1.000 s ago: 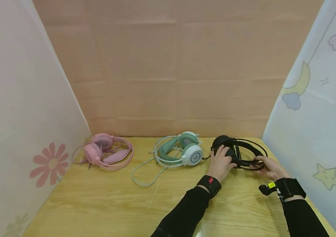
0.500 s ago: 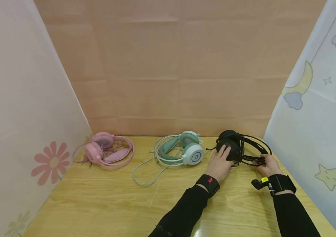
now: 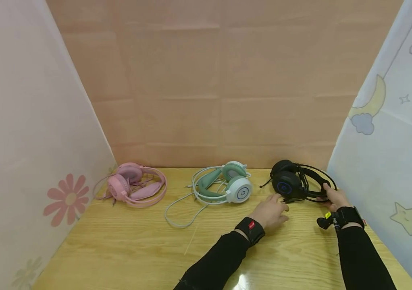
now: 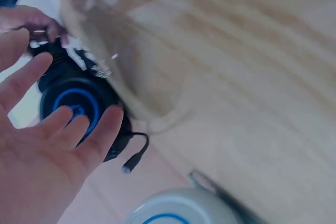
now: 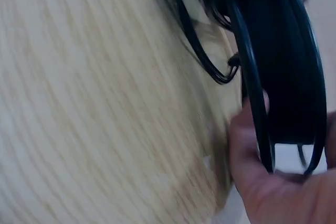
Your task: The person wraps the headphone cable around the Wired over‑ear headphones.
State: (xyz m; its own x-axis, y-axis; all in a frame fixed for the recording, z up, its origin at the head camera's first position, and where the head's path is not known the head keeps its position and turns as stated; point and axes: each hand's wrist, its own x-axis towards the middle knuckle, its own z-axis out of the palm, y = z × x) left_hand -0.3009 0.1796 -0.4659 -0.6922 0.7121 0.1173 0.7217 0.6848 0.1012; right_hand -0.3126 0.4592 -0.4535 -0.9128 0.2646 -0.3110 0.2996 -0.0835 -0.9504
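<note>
Black over-ear headphones (image 3: 286, 186) with a blue ring on the near ear cup lie at the back right of the table, ear cups facing left. My right hand (image 3: 336, 199) grips their headband at the right end. The right wrist view shows fingers and thumb around the headband (image 5: 283, 72) and its thin outer bands. Just in front of the ear cup, my left hand (image 3: 269, 212) hovers with its fingers loosely spread and holds nothing. In the left wrist view the left palm (image 4: 37, 169) overlaps the blue-ringed cup, and a short cable plug (image 4: 134, 162) hangs beside it.
White and green headphones (image 3: 240, 190) lie at the back middle, their cable (image 3: 177, 225) looped toward the front. Pink headphones (image 3: 143, 200) lie at the back left. A brown backdrop (image 3: 206, 100) and printed white side panels (image 3: 391, 161) bound the wooden table (image 3: 137, 249).
My left hand has let go of the near ear cup and drawn back toward the front, uncovering the blue ring. The black headphones have shifted right and turned slightly, the right hand staying on the headband.
</note>
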